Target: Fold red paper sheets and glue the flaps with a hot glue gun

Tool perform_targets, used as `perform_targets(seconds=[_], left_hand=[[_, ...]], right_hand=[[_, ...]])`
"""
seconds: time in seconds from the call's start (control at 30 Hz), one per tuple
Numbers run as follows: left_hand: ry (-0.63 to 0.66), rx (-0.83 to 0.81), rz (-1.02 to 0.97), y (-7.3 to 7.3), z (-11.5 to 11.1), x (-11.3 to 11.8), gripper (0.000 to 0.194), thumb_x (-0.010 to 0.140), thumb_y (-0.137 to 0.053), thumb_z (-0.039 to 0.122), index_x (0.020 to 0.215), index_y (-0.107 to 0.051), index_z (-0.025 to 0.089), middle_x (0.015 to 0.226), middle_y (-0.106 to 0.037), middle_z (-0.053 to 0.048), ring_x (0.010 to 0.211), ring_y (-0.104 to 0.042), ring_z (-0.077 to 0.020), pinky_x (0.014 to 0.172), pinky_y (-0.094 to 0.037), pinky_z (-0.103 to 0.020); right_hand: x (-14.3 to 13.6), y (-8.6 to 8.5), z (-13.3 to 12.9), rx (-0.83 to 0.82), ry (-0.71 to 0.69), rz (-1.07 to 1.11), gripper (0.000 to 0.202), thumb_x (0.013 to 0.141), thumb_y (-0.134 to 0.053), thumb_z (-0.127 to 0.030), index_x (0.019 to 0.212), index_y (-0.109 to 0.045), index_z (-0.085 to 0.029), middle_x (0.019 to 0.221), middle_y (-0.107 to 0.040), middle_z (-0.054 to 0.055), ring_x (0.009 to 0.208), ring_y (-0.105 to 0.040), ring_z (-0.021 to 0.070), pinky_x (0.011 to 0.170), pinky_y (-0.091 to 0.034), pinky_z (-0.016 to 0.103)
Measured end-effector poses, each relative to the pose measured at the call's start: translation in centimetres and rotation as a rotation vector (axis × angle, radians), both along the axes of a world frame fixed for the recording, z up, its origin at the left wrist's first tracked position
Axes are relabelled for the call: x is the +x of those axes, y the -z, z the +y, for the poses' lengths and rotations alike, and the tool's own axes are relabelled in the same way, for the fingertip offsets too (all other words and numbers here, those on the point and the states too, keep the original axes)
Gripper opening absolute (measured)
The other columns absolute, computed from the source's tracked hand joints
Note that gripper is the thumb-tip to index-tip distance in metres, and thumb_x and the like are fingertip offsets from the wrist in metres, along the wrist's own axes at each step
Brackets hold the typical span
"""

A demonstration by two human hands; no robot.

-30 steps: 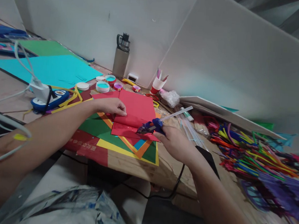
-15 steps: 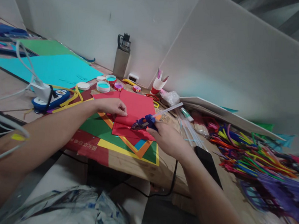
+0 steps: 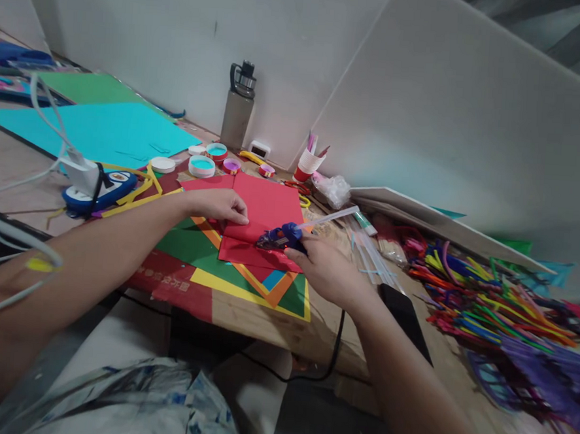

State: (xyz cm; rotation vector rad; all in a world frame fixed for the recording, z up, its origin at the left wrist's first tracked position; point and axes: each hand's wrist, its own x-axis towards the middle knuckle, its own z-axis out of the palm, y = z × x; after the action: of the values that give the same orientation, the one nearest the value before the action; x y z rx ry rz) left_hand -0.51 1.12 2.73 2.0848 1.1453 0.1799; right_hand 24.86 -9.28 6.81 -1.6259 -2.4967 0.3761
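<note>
My right hand (image 3: 319,258) is wrapped round a blue hot glue gun (image 3: 279,236), its nozzle pointing left, low over a red sheet of paper (image 3: 267,199). From the back of the gun a clear glue stick (image 3: 336,214) juts up to the right. With fingers closed, my left hand (image 3: 224,206) holds the red paper near its crease, left of the nozzle. Beneath the red paper lie orange, yellow and green sheets (image 3: 192,247). The exact spot where the nozzle meets the paper is too small to tell.
Small paint tubs (image 3: 201,166), a bottle (image 3: 237,109) and a paper cup with pens (image 3: 307,164) stand behind. Loose glue sticks (image 3: 373,258) and colourful pipe cleaners (image 3: 486,294) lie right. A black cord (image 3: 337,351) hangs over the table edge; a white cable (image 3: 18,240) crosses my left arm.
The view has shifted very slightly. Both hands and the glue gun keep nearly the same place over the red paper.
</note>
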Motion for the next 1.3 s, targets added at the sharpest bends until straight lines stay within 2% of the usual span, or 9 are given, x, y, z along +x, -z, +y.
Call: perform_targets(seconds=[0.13, 0.3, 0.57, 0.83, 1.1, 1.3], left_hand=[[0.014, 0.032, 0.002, 0.0, 0.0, 0.0, 0.033, 0.073, -0.058, 0.046, 0.080, -0.067, 0.015, 0.071, -0.064, -0.002, 0.060, -0.055, -0.0116, 0.051, -0.036, -0.020], [0.016, 0.029, 0.029, -0.1, 0.0, 0.1, 0.032, 0.074, -0.058, 0.045, 0.082, -0.067, 0.015, 0.069, -0.064, -0.002, 0.056, -0.054, -0.0110, 0.048, -0.034, -0.019], [0.019, 0.020, 0.019, -0.2, -0.1, 0.1, 0.033, 0.074, -0.057, 0.046, 0.082, -0.066, 0.015, 0.068, -0.063, -0.002, 0.056, -0.054, -0.0111, 0.048, -0.034, -0.019], [0.014, 0.020, 0.002, -0.1, 0.0, 0.0, 0.032, 0.072, -0.059, 0.045, 0.081, -0.068, 0.016, 0.066, -0.063, -0.001, 0.054, -0.053, -0.0104, 0.049, -0.033, -0.020], [0.041, 0.024, 0.037, -0.7, -0.4, 0.1, 0.033, 0.075, -0.056, 0.045, 0.083, -0.066, 0.015, 0.070, -0.065, -0.002, 0.058, -0.056, -0.0112, 0.052, -0.037, -0.019], [0.028, 0.024, 0.021, -0.3, -0.2, 0.1, 0.030, 0.075, -0.058, 0.043, 0.082, -0.066, 0.015, 0.069, -0.065, -0.003, 0.058, -0.057, -0.0113, 0.050, -0.036, -0.019]], right_hand=[[0.7, -0.3, -0.3, -0.029, 0.025, -0.055, 0.033, 0.093, -0.039, -0.041, 0.097, -0.062, -0.018, 0.097, -0.067, 0.010, 0.083, -0.060, 0.0209, 0.067, -0.038, 0.027], [2.0, -0.9, -0.9, -0.051, 0.053, -0.102, 0.034, 0.093, -0.039, -0.042, 0.093, -0.062, -0.018, 0.092, -0.067, 0.010, 0.082, -0.060, 0.0214, 0.066, -0.038, 0.028], [-1.7, -0.3, -0.6, 0.013, -0.063, -0.066, 0.031, 0.094, -0.039, -0.039, 0.099, -0.061, -0.017, 0.096, -0.067, 0.010, 0.082, -0.059, 0.0192, 0.065, -0.035, 0.026], [0.2, -0.5, -0.9, -0.009, -0.015, -0.092, 0.033, 0.094, -0.038, -0.042, 0.091, -0.061, -0.018, 0.092, -0.067, 0.009, 0.080, -0.059, 0.0193, 0.064, -0.036, 0.026], [-3.2, -0.4, -0.5, -0.012, -0.081, -0.079, 0.032, 0.093, -0.040, -0.041, 0.101, -0.062, -0.019, 0.096, -0.067, 0.009, 0.081, -0.060, 0.0193, 0.064, -0.036, 0.026], [-2.7, -0.6, -0.8, -0.014, -0.094, -0.062, 0.031, 0.093, -0.040, -0.039, 0.100, -0.062, -0.019, 0.097, -0.067, 0.009, 0.082, -0.060, 0.0198, 0.066, -0.037, 0.026]])
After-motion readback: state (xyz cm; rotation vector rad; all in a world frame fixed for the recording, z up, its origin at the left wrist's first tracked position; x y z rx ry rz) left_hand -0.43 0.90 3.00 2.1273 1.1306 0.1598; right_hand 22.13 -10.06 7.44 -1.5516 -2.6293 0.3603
